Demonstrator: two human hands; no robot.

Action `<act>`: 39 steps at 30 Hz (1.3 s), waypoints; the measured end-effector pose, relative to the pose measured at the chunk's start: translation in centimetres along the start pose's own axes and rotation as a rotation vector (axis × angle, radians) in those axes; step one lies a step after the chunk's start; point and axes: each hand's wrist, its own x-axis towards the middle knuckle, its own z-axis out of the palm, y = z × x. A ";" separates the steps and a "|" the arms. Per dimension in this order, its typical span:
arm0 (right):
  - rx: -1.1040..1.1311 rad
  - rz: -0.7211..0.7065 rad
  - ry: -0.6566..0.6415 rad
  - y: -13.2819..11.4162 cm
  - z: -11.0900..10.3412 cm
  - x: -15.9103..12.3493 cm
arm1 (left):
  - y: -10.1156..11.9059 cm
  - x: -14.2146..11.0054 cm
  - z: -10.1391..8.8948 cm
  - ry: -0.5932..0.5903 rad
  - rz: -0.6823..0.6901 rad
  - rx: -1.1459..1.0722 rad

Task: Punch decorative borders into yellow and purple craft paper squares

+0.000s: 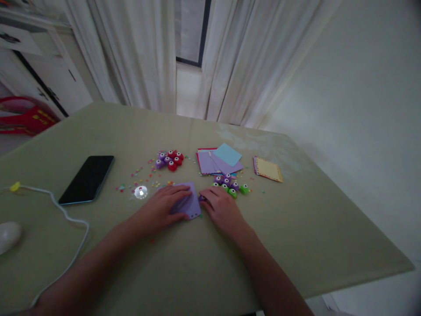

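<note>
Forearms (269, 272) converge on a purple card (184, 205) — left hand (161, 208) spread over it, right hand (223, 210) pinching a purple piece (202, 199) beside its edge — which could skew if the left hand slackens

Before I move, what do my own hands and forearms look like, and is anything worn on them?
Both the left hand and the right hand are ordinary human hands, ungloved. No watch or bracelet shows at either wrist, and no sleeve covers the visible forearms. Rings and nails are too blurred to judge.
</note>
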 end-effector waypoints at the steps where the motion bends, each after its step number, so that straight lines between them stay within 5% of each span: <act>1: 0.034 0.000 -0.001 0.3 0.0 0.0 | 0.0 -0.1 0.1 0.012 0.003 0.023; 7: 0.141 0.049 -0.059 1.1 -0.3 -0.1 | -0.2 -0.3 -0.2 0.014 -0.019 0.124; 39: 0.438 0.191 0.111 1.6 1.2 0.4 | -0.6 0.2 -0.1 0.050 -0.031 0.063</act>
